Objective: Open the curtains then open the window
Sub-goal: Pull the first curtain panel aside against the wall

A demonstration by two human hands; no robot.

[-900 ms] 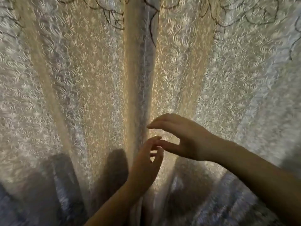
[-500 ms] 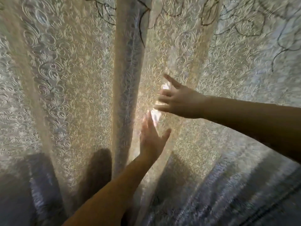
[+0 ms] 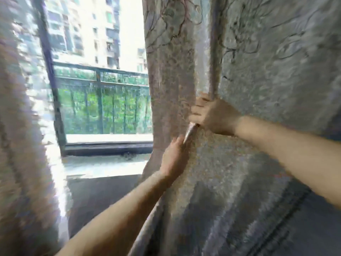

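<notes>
Your right curtain (image 3: 258, 71) is soft, patterned cloth that looks light and limp, so it should bunch and slide easily; take it by its inner edge, where the folds gather; your right hand (image 3: 214, 117) is closed around that edge, gripping a fold; your left hand (image 3: 173, 157) presses flat and open against the cloth just below; the left curtain (image 3: 20, 145) hangs well apart; between them the window (image 3: 103, 141) appears shut, a railing (image 3: 99, 93) beyond it.
</notes>
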